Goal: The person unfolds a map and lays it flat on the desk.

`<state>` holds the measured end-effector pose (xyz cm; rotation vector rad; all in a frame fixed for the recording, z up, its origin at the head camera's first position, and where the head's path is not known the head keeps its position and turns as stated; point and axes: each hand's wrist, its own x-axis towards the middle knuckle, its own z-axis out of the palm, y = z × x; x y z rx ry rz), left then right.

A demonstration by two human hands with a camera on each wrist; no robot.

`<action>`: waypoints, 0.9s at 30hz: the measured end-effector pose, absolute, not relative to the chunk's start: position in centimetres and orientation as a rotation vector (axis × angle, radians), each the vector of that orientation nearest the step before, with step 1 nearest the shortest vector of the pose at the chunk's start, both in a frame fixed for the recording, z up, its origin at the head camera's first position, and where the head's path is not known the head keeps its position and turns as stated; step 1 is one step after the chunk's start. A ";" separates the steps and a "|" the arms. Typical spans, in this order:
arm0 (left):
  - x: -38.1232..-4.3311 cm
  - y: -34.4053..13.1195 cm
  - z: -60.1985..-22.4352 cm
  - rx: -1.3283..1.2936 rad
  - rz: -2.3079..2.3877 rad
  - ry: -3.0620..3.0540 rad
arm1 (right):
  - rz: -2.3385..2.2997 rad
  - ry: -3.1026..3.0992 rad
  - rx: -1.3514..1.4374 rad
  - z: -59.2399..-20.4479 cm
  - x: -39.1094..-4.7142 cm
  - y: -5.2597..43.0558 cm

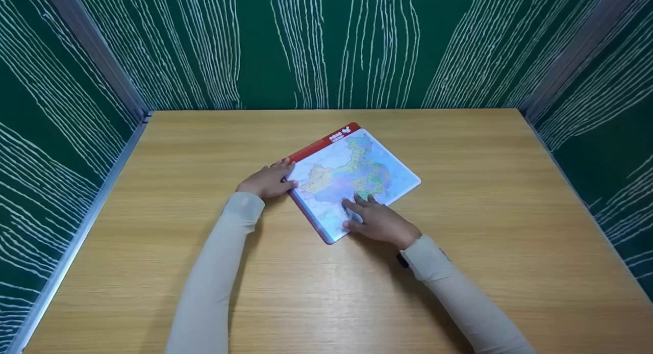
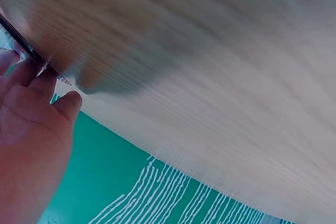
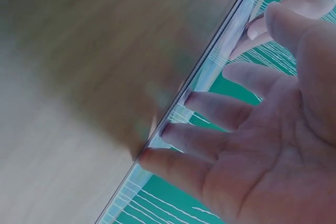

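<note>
Map board [image 1: 339,178]: mid-table [image 1: 510,216], angled | left hand [image 1: 268,180]: relaxed fingers touching left corner; right hand [image 1: 380,220]: spread fingers over near edge; hands apart | likely light, stiff, slick; hold opposite edges

The map [image 1: 352,175] is pastel-patched on pale blue, red-banded — the surface [image 1: 469,206] wood-grained tan, the walls [image 1: 255,53] white-lined green.

A thin China map board [image 1: 352,178] with rounded corners, patched in pastels on pale blue, lies face up on the worktop [image 1: 474,180], skewed, about midway between its left and right edges. A red band [image 1: 314,148] with white lettering runs along the side facing the worktop's far left corner.
</note>
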<state>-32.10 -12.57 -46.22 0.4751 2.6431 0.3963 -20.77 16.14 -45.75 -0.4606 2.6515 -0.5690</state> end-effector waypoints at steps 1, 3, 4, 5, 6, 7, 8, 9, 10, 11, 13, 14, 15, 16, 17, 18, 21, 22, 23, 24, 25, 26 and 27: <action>-32.0 -12.6 -46.2 0.480 0.393 2.644 | -0.565 2.651 -0.454 -45.7 -20.8 16.2; -31.9 -12.7 -46.2 0.486 0.381 2.646 | -0.557 2.655 -0.461 -45.7 -20.9 16.2; -31.9 -12.8 -46.2 0.493 0.378 2.647 | -0.551 2.655 -0.464 -45.7 -20.9 16.3; -31.8 -12.9 -46.2 0.494 0.379 2.647 | -0.542 2.658 -0.468 -45.7 -20.9 16.3; -31.7 -12.9 -46.2 0.495 0.379 2.648 | -0.535 2.658 -0.472 -45.7 -20.9 16.3; -31.6 -13.0 -46.2 0.494 0.381 2.648 | -0.529 2.658 -0.476 -45.8 -20.9 16.3; -31.5 -13.1 -46.2 0.495 0.380 2.649 | -0.519 2.659 -0.483 -45.8 -21.0 16.4; -31.4 -13.1 -46.2 0.495 0.379 2.652 | -0.510 2.660 -0.488 -45.8 -21.0 16.4; -31.3 -13.2 -46.2 0.492 0.383 2.653 | -0.498 2.662 -0.492 -45.8 -21.0 16.4; -31.3 -13.2 -46.2 0.484 0.382 2.653 | -0.486 2.664 -0.496 -45.8 -21.0 16.4; -31.1 -13.2 -46.1 0.481 0.383 2.652 | -0.471 2.667 -0.498 -45.8 -21.1 16.5; -31.0 -13.2 -46.1 0.480 0.386 2.650 | -0.464 2.669 -0.500 -45.8 -21.1 16.6; -30.9 -13.2 -46.1 0.476 0.386 2.652 | -0.459 2.670 -0.500 -45.8 -21.1 16.7; -30.8 -13.2 -46.1 0.475 0.386 2.651 | -0.454 2.670 -0.501 -45.8 -21.2 16.7; -30.7 -13.3 -46.1 0.476 0.388 2.650 | -0.453 2.670 -0.501 -45.8 -21.3 16.8; -30.7 -13.3 -46.1 0.477 0.391 2.653 | -0.452 2.671 -0.503 -45.8 -21.3 16.8; -30.5 -13.3 -46.1 0.475 0.390 2.661 | -0.447 2.674 -0.527 -45.8 -21.5 16.9; -30.4 -13.3 -46.2 0.477 0.393 2.662 | -0.445 2.676 -0.542 -45.8 -21.6 16.9; -30.4 -13.3 -46.3 0.479 0.397 2.663 | -0.442 2.678 -0.557 -45.8 -21.7 17.0; -30.4 -13.3 -46.4 0.485 0.399 2.664 | -0.438 2.681 -0.576 -45.8 -21.7 17.0; -30.4 -13.3 -46.5 0.490 0.398 2.665 | -0.437 2.682 -0.593 -45.8 -21.8 17.1; -30.3 -13.3 -46.5 0.498 0.401 2.663 | -0.436 2.682 -0.607 -45.8 -21.8 17.1; -30.3 -13.4 -46.6 0.505 0.403 2.663 | -0.436 2.683 -0.623 -45.8 -21.9 17.2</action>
